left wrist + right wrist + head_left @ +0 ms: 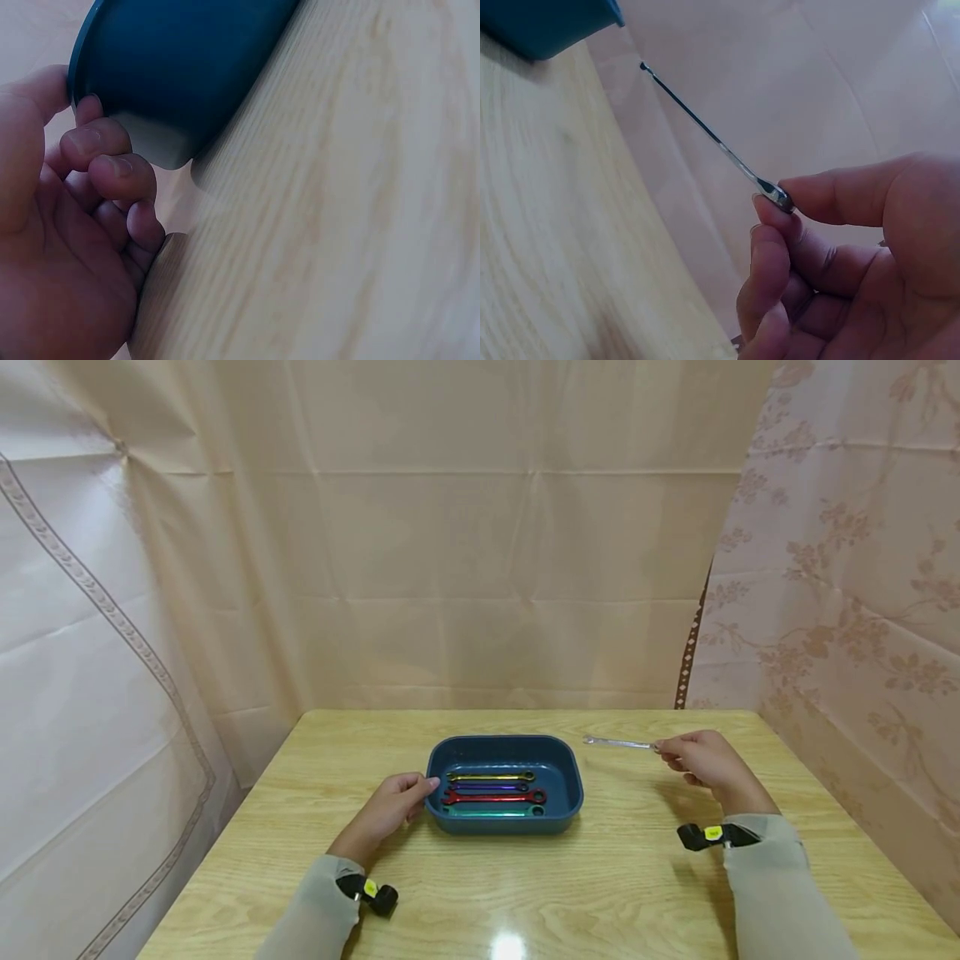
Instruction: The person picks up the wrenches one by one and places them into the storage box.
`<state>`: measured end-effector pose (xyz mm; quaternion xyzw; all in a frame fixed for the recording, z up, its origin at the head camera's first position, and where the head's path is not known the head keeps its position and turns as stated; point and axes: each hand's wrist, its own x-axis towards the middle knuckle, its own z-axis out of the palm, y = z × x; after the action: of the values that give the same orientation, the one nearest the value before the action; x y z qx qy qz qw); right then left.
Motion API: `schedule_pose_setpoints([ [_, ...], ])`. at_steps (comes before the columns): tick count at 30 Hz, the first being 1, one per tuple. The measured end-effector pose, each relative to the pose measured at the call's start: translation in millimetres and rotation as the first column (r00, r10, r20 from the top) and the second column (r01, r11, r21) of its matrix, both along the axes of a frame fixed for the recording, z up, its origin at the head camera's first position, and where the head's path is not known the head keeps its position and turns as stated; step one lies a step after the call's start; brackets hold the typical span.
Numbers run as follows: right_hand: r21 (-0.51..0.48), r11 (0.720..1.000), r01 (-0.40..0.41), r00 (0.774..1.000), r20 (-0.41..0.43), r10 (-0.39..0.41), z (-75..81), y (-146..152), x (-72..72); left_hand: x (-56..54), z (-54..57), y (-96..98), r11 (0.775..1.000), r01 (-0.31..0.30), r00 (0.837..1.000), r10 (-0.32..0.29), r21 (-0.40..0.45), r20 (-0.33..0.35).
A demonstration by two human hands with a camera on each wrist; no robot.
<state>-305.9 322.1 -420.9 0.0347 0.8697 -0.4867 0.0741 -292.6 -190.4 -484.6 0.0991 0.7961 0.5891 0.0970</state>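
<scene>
My left hand (395, 799) pinches the left rim of a dark blue rectangular tray (504, 828), thumb at the top edge; in the left wrist view its fingers (101, 142) curl under the rim. Inside the tray lie a gold wrench (491, 777), a purple wrench (487, 787), a red wrench (495, 797) and a green wrench (491, 812), side by side. To the right of the tray, my right hand (705, 762) holds a silver wrench (618, 742) by one end between thumb and fingertips. Its other end points left toward the tray, above the table.
The light wooden table (465, 893) carries the tray near its middle. Beige cloth (487, 568) hangs behind the back edge, with a flowered cloth (847, 610) along the right and a pale cloth (90, 693) on the left.
</scene>
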Motion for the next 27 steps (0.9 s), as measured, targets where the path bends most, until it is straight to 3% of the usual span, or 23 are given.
schedule_pose_setpoints([
  [15,-0.050,0.997,-0.052,0.999,-0.016,0.052,23.5,-23.5,7.9,0.2,-0.4,-0.3,1.000,-0.004,1.000,0.004,0.010,0.006],
  [27,-0.053,0.996,-0.067,0.997,-0.028,0.066,36.0,-44.1,3.9,1.7,2.7,2.0,1.000,-0.025,1.000,0.025,-0.008,0.018],
])
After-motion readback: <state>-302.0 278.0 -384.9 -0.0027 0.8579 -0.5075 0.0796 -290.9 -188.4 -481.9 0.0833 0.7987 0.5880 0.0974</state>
